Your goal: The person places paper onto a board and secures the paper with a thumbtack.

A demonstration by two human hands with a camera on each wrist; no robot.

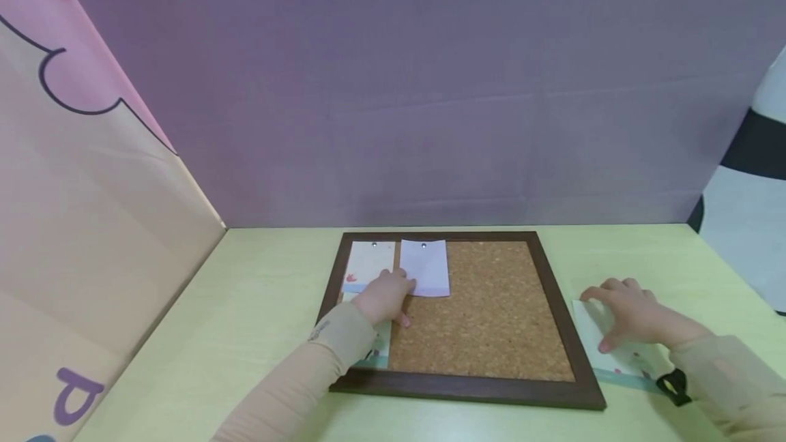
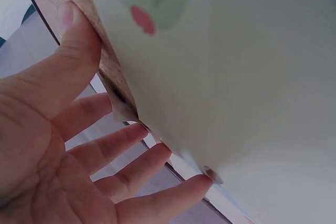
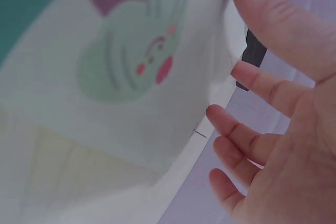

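Observation:
A framed corkboard [image 1: 485, 319] lies flat on the table. My left hand [image 1: 383, 297] is over its left side, fingers spread and reaching toward the pinned papers. Beneath that hand is a lower-left paper [image 1: 383, 345], partly hidden by my wrist; in the left wrist view the little fingertip is at a round pin [image 2: 212, 174] on a paper's edge. Above are a white paper [image 1: 371, 258] with a red print and a pale lilac paper [image 1: 425, 268]. Right of the board, my right hand [image 1: 635, 316] rests over a printed paper [image 1: 591, 319], its fingers loosely bent.
Dark wooden framing [image 1: 473, 387] edges the corkboard. The pale table [image 1: 264, 305] extends to both sides. A purple-grey backdrop [image 1: 393, 101] stands behind, and a printed side panel [image 1: 92, 210] rises at the left. A black band [image 1: 674, 386] is at my right wrist.

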